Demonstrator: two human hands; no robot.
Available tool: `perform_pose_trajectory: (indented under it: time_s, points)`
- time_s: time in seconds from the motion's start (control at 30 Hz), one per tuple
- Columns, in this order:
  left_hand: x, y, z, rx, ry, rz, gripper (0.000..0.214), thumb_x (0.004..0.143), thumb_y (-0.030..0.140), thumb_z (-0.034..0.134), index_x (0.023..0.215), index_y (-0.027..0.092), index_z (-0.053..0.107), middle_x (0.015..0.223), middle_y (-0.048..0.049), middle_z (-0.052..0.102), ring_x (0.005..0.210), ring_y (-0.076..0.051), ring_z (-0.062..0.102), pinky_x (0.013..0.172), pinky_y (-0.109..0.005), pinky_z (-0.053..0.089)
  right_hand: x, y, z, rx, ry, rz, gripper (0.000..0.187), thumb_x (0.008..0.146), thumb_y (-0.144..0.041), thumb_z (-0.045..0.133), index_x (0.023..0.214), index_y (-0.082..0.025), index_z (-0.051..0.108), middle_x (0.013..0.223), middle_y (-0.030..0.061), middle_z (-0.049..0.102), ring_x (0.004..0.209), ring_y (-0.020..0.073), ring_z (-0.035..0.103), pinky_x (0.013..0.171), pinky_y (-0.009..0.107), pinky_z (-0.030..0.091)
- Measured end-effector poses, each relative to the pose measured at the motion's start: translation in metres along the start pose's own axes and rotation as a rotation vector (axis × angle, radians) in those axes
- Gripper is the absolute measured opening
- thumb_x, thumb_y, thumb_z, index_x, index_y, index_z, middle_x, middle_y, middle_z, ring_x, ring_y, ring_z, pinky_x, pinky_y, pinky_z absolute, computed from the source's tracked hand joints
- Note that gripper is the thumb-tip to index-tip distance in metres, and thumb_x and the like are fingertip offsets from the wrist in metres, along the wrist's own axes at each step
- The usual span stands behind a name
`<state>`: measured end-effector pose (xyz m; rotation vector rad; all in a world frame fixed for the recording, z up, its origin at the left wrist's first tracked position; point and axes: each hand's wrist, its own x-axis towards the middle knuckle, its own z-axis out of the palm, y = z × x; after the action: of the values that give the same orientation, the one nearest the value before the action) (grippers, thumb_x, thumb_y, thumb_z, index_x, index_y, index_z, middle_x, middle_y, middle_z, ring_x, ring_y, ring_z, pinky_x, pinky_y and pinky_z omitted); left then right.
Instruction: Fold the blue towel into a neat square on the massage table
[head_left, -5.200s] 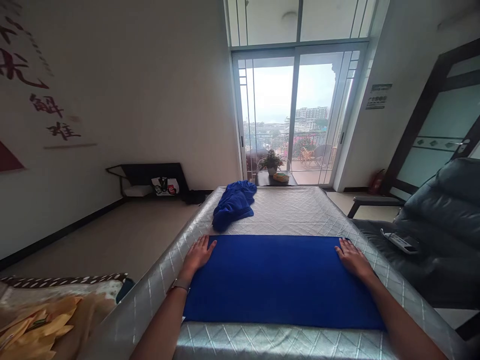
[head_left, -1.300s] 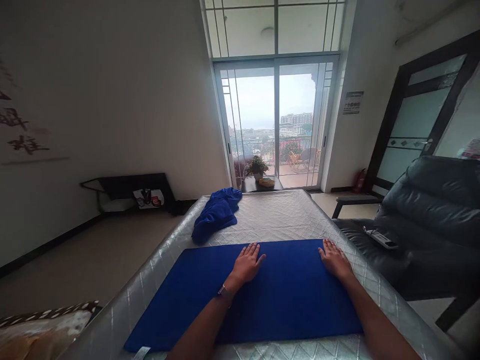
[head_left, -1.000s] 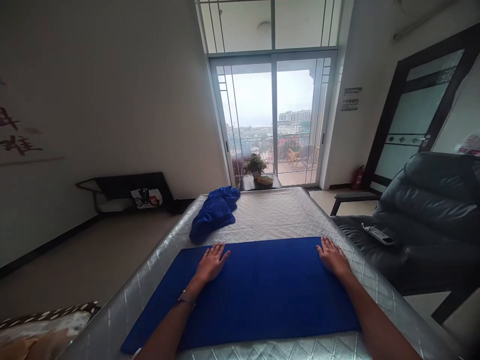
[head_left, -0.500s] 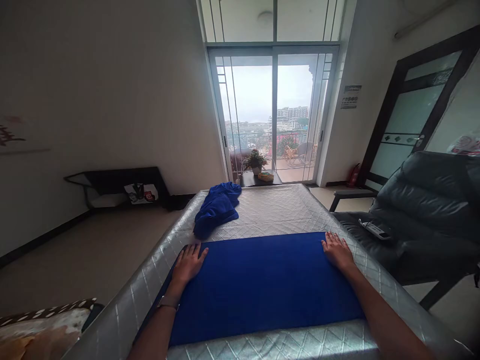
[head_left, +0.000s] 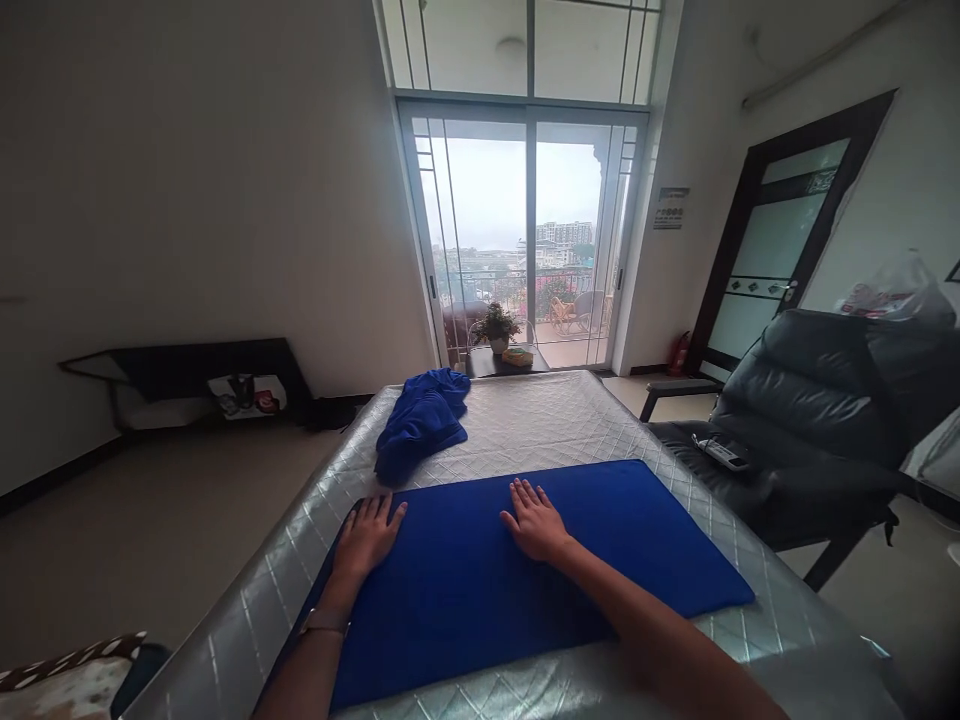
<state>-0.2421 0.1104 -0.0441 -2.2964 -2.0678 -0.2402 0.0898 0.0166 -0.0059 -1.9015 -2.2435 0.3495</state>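
A flat blue cloth (head_left: pixel 450 600) lies spread across a silver quilted surface (head_left: pixel 540 410) that looks like a covered table or bed. At the cloth's far left corner rests my left hand (head_left: pixel 369 532), palm down with fingers stretched out. A band circles that wrist. My right hand (head_left: pixel 535 520) is also flat, fingers apart, on the cloth's upper middle. Neither hand grips anything. Beyond the left hand, a crumpled blue cloth (head_left: pixel 424 420) sits near the far left edge of the surface, apart from the spread one.
On the right stands a black leather armchair (head_left: pixel 795 400) with a white device (head_left: pixel 721 453) on its seat. A potted plant (head_left: pixel 497 328) is on a small table before the sliding glass door (head_left: pixel 480 200). A dark low rack (head_left: pixel 202 375) is along the left wall.
My right hand has slid left from the cloth's far right corner to its upper middle. My left hand stays at the left corner. The view has turned slightly right.
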Motion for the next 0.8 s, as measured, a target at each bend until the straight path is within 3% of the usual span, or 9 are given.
perform_pose_trajectory:
  time_s: [0.1, 0.33, 0.43, 0.53, 0.67, 0.8]
  points:
    - [0.001, -0.001, 0.002, 0.001, 0.015, 0.013, 0.066, 0.101, 0.049, 0.03, 0.153, 0.009, 0.037, 0.157, -0.0183, 0.038, 0.147, -0.031, 0.03, 0.12, -0.052, 0.022, -0.01, 0.039, -0.007, -0.031, -0.009, 0.086, 0.077, 0.1, -0.057, 0.005, 0.159, -0.008, 0.016, 0.166, 0.0077, 0.011, 0.153, 0.0184, 0.004, 0.124, 0.04, 0.002]
    - [0.001, 0.0, 0.0, -0.013, -0.01, 0.001, 0.067, 0.101, 0.05, 0.031, 0.153, 0.007, 0.036, 0.158, -0.0189, 0.035, 0.148, -0.032, 0.029, 0.12, -0.053, 0.022, -0.065, 0.192, -0.045, -0.187, 0.049, 0.482, 0.072, 0.101, -0.05, 0.014, 0.159, -0.007, 0.014, 0.166, 0.0089, 0.011, 0.153, 0.0211, 0.009, 0.124, 0.042, 0.007]
    - [0.001, 0.0, 0.001, -0.014, 0.007, 0.003, 0.066, 0.101, 0.049, 0.031, 0.152, 0.007, 0.037, 0.158, -0.019, 0.035, 0.148, -0.033, 0.029, 0.12, -0.054, 0.023, -0.081, 0.235, -0.05, -0.206, 0.08, 0.578, 0.071, 0.101, -0.046, 0.016, 0.159, -0.005, 0.015, 0.166, 0.0107, 0.014, 0.153, 0.0225, 0.013, 0.124, 0.041, 0.011]
    - [0.002, -0.001, 0.001, -0.009, 0.023, 0.028, 0.065, 0.101, 0.047, 0.032, 0.151, 0.007, 0.04, 0.157, -0.0203, 0.037, 0.147, -0.033, 0.03, 0.118, -0.055, 0.025, -0.085, 0.245, -0.049, -0.223, 0.086, 0.588, 0.07, 0.101, -0.045, 0.017, 0.158, -0.005, 0.016, 0.166, 0.0112, 0.014, 0.152, 0.0232, 0.014, 0.123, 0.041, 0.011]
    - [0.001, 0.0, -0.002, -0.007, 0.002, 0.002, 0.066, 0.101, 0.05, 0.029, 0.152, 0.008, 0.038, 0.157, -0.019, 0.037, 0.147, -0.033, 0.031, 0.118, -0.054, 0.026, -0.085, 0.236, -0.049, -0.249, 0.099, 0.59, 0.069, 0.101, -0.044, 0.019, 0.158, -0.005, 0.021, 0.165, 0.012, 0.017, 0.152, 0.0241, 0.016, 0.123, 0.044, 0.013]
    - [0.0, 0.002, -0.005, 0.003, -0.001, -0.002, 0.067, 0.101, 0.051, 0.028, 0.152, 0.008, 0.038, 0.157, -0.0184, 0.038, 0.147, -0.032, 0.031, 0.119, -0.053, 0.024, -0.089, 0.223, -0.055, -0.358, 0.191, 0.558, 0.062, 0.101, -0.035, 0.021, 0.155, -0.005, 0.031, 0.162, 0.0125, 0.027, 0.151, 0.0237, 0.019, 0.123, 0.045, 0.01]
